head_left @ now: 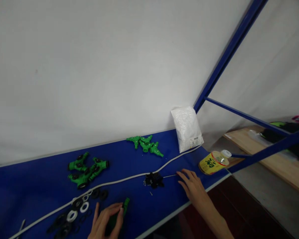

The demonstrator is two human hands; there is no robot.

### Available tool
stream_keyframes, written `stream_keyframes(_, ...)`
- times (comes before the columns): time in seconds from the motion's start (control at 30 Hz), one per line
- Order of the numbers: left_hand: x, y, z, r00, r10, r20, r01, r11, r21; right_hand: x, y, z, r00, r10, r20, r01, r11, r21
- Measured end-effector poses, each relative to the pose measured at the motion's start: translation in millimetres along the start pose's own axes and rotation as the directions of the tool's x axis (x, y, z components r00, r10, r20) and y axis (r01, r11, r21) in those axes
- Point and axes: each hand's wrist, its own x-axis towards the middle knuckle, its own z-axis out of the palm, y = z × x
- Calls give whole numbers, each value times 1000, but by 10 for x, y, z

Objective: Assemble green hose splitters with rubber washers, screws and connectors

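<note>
Taking the view as a clock dial, at 8 o'clock a thin grey rod point(21, 227) lies by the white cord point(114, 182), its lower end lost in shadow. The cord leaves the lower edge and slants across the blue tabletop point(47, 176) to the bag. Nearer the centre at 8 o'clock, green fittings point(94, 168) with black ends overlap, too tangled to count surely. Between 7 and 8, black and white rings point(72, 215) lie in a loose heap, the darkest blurring together. At 7 o'clock the left hand point(106, 220), cut off by the lower edge, has thumb and fingers closed in a narrow pinch on a green piece point(126, 203), mostly hidden beneath it. Just below centre, at 6 o'clock, lie more green fittings point(146, 146); farther down, a pile of small black parts point(154, 180) touches the cord, individual shapes unclear. A thin shaft point(169, 176) runs from it to the right hand point(194, 190), between 4 and 5, whose fingers are spread moderately wide; whether they grip the shaft I cannot tell. The white bag point(187, 128) stands just past 3, its label unreadable, and a yellow-labelled bottle point(212, 162) tilts at 4.
</note>
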Motion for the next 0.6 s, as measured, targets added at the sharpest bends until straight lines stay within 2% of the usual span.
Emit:
stream_keyframes(0.17, 30, 221, 103, 995, -59, -84, 54, 997, -59, -39, 159, 24, 1000, -6, 3, 6, 997, -74)
stream_keyframes(0.27, 78, 340, 115, 984, -100, -147, 84, 990, -112, -46, 206, -100, 1000, -1, 13, 2, 998, -65)
stream_keyframes(0.33, 101, 415, 100, 980, -118, -163, 93, 984, -152, -50, 127, -221, 999, 9, 33, -8, 1000, -30)
stream_keyframes(0.4, 117, 477, 76, 977, -156, -145, 131, 976, -171, -35, -100, -349, 996, 24, 81, -27, 999, 37)
stream_keyframes(0.47, 126, 522, 54, 973, -201, -114, 178, 967, -183, 8, -463, -460, 980, 71, 187, -112, 969, 220)
stream_keyframes(0.53, 129, 550, 36, 968, -239, -84, 219, 957, -192, 75, -884, -534, 957, -10, 289, -108, 915, 389)
stream_keyframes(0.6, 126, 567, 22, 966, -250, -62, 233, 951, -204, 157, -1259, -560, 935, -108, 337, -71, 877, 475)
